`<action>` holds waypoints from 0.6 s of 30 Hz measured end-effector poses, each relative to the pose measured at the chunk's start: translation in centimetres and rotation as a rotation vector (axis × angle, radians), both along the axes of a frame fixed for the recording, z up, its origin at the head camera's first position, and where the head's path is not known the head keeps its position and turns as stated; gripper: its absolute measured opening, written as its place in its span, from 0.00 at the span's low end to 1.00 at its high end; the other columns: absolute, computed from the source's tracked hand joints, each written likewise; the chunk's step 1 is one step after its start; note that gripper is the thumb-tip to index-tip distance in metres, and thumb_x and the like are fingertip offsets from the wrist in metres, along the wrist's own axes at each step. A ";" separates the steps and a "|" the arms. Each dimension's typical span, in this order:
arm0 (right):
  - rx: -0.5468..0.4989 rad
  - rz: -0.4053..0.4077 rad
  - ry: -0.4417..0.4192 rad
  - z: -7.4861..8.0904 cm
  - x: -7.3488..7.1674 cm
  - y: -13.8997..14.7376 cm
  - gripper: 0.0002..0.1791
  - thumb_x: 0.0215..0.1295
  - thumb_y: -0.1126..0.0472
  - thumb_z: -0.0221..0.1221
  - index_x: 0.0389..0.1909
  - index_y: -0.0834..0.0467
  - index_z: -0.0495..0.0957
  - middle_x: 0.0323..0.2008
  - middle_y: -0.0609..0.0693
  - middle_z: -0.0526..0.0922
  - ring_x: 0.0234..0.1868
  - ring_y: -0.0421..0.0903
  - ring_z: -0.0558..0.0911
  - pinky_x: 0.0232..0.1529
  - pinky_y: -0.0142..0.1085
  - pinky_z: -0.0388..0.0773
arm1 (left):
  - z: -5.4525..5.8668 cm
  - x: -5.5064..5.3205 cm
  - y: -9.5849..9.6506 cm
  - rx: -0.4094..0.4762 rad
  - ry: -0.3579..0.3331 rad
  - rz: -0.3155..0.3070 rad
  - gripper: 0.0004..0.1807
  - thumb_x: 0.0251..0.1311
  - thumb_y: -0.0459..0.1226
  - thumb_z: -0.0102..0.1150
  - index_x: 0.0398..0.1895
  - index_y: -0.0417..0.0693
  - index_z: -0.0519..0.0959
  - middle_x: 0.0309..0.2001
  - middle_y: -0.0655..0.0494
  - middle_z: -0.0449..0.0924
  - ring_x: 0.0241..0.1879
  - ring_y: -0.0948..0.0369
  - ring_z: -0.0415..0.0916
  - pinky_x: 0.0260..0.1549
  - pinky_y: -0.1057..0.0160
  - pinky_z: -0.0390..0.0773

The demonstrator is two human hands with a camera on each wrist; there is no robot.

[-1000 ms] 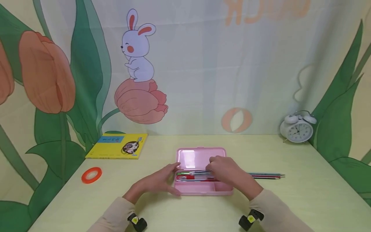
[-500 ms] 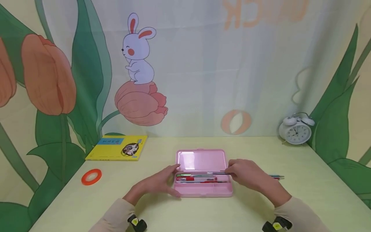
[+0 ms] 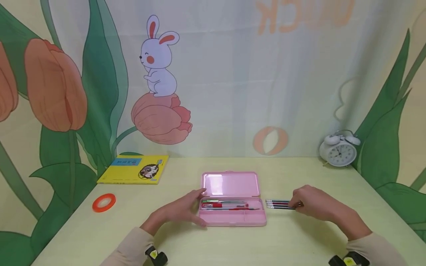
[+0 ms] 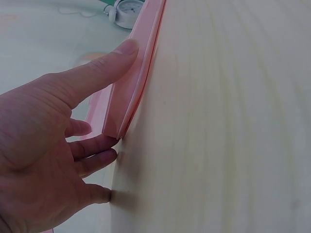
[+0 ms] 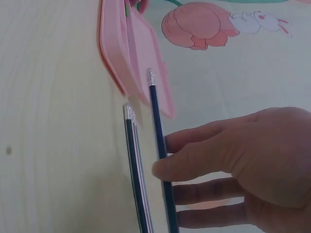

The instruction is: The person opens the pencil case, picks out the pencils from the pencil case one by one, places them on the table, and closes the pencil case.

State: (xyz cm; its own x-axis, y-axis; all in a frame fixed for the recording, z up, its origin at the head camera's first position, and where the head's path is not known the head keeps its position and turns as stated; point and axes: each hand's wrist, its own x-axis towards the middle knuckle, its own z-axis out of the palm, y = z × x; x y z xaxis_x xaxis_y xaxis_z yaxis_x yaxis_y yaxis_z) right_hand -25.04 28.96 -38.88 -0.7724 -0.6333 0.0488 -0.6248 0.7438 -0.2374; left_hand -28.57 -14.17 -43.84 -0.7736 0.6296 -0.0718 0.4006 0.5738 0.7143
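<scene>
A pink pencil case [image 3: 221, 218] lies with its lid raised on the table. Inside its back compartment are several pens [image 3: 217, 205], some with red and green parts. My left hand [image 3: 181, 208] holds the case's left end, thumb at the front wall and fingertips near the hinge. To the right of the case, my right hand [image 3: 314, 203] pinches a dark pencil [image 5: 159, 128] between thumb and fingers. Right beside it, other pencils [image 5: 132, 155] lie together on the table, silver ends toward the case. The far ends of the pencils are hidden by my right hand in the head view.
A yellow book [image 3: 133, 170] lies at the back left, with an orange ring [image 3: 104, 203] in front of it. A white alarm clock [image 3: 338, 149] stands at the back right. Behind the table hangs a printed curtain [image 3: 226, 74].
My right hand has moved from over the case to the right, bringing the dark pencil out to beside the other pencils. My left hand stays on the case.
</scene>
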 end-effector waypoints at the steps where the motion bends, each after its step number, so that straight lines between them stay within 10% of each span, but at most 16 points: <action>1: -0.013 0.011 -0.029 -0.2 -0.1 0.2 0.13 0.54 0.75 0.68 0.29 0.52 0.89 0.24 0.37 0.76 0.25 0.33 0.68 0.25 0.28 0.70 | -0.1 0.0 0.0 0.000 -0.002 0.001 0.64 0.47 0.50 0.80 0.79 0.38 0.47 0.75 0.41 0.54 0.75 0.47 0.50 0.73 0.46 0.53; 18: -0.067 0.003 -0.194 -1.7 -0.6 1.7 0.13 0.49 0.76 0.67 0.31 0.56 0.90 0.28 0.40 0.82 0.28 0.33 0.73 0.28 0.29 0.76 | -0.1 0.0 0.2 -0.036 0.009 0.008 0.65 0.47 0.53 0.78 0.80 0.41 0.45 0.77 0.43 0.52 0.76 0.50 0.50 0.73 0.48 0.53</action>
